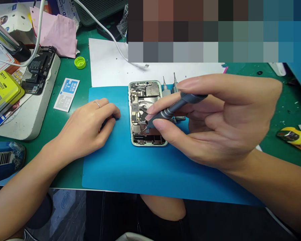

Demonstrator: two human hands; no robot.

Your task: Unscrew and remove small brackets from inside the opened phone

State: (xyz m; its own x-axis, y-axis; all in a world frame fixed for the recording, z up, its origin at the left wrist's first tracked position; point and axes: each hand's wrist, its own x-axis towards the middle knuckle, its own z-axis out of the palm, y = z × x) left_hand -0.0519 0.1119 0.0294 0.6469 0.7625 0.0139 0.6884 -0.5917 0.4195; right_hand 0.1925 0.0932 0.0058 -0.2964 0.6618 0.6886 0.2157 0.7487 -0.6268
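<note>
An opened smartphone (pixel 139 110) with its inner parts exposed lies on the blue mat (pixel 110 174). My right hand (pixel 220 117) pinches a dark grey precision screwdriver (pixel 167 113) between thumb and fingers. The screwdriver slants down to the left, its thin tip over the lower part of the phone; whether it touches a screw I cannot tell. To the left of the phone, my left hand (pixel 95 124) rests on the mat with fingers loosely curled and nothing visible in them. More screwdrivers (pixel 166 90) lie beside the phone, partly hidden by my right hand.
A white box (pixel 32 124) at left carries another opened phone (pixel 38 72) and yellow battery packs (pixel 5 90). Nearby are a small card (pixel 67 94) and a green cap (pixel 80 62). A white cable (pixel 102 28) crosses the white paper (pixel 102 63). At right lies a yellow cutter (pixel 294 137).
</note>
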